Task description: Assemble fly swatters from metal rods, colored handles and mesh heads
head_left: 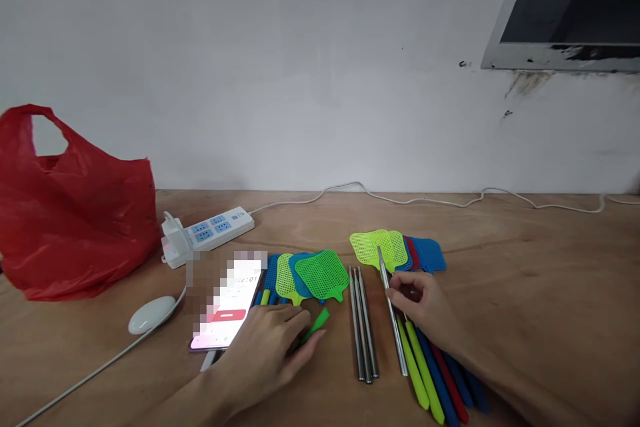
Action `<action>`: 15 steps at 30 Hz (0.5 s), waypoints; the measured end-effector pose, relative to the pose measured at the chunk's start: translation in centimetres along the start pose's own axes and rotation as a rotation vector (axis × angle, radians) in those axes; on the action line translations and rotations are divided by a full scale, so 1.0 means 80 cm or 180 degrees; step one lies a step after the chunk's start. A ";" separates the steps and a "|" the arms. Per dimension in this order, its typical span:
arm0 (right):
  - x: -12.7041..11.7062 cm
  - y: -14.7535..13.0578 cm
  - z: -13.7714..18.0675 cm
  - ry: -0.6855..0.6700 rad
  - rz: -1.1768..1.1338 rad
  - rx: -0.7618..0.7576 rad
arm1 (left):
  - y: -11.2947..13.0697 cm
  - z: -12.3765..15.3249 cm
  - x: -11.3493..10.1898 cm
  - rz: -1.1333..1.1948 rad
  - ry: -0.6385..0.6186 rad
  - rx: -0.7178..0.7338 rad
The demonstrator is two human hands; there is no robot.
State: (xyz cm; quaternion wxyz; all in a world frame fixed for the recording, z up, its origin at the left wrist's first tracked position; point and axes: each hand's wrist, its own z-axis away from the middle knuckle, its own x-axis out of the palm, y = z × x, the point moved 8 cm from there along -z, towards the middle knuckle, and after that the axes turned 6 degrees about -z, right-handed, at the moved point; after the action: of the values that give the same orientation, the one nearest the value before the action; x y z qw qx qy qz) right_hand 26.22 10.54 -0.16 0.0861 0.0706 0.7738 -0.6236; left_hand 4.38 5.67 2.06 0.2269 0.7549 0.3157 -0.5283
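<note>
My left hand is closed around a green handle, whose end sticks out between thumb and fingers. Just beyond it lie overlapping fly swatter heads in blue, yellow-green and green. My right hand pinches a silver metal rod near its upper half. The rod's narrow tip lies over a yellow-green swatter head. Under and beside this hand lie yellow-green, blue and red handles, with blue and red heads fanned out behind. Several metal rods lie side by side between my hands.
A lit phone lies left of my left hand, partly blurred out. Farther left are a white puck-like device with a cable, a white power strip and a red plastic bag. A thin white cable runs along the wall.
</note>
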 end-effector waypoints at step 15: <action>0.027 0.002 0.012 -0.0422 -0.2256 0.1058 | 0.001 0.001 0.006 0.0524 -0.0192 -0.0099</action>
State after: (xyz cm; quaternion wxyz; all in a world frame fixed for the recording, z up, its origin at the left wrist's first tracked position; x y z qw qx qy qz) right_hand 24.24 9.68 -1.01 -0.0972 -0.2283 0.6315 -0.7346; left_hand 4.54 5.66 1.58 0.2906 0.7584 0.2537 -0.5253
